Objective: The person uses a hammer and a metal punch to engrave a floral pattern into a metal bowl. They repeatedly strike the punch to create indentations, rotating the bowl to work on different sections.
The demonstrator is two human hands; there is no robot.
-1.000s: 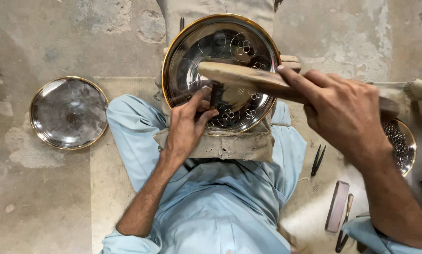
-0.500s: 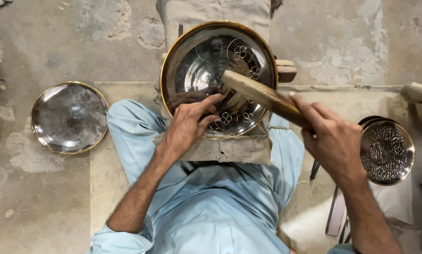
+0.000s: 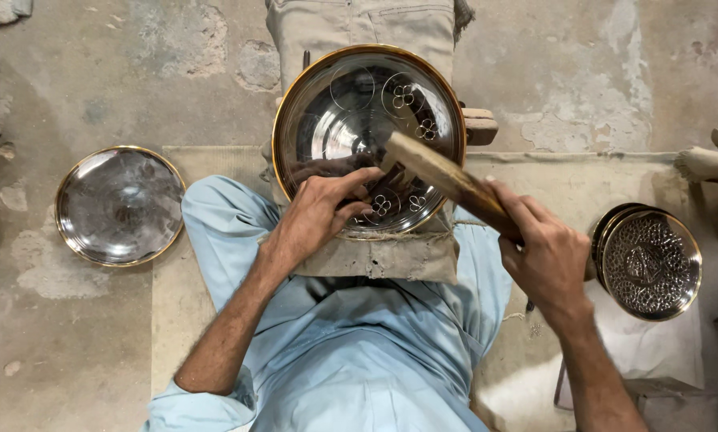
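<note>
Whatever the left hand (image 3: 315, 216) pinches against the tray (image 3: 368, 140) at about 6 o'clock is hidden under its fingers (image 3: 351, 182), and the mallet (image 3: 447, 184) covers the tray's rim near 4 o'clock while its grip is lost inside the right hand (image 3: 547, 256). The block (image 3: 480, 126) at 3 o'clock shows only its end, the stacked plates (image 3: 651, 264) hide all but the top one, and a pale object (image 3: 711, 156) is cut by the right edge.
</note>
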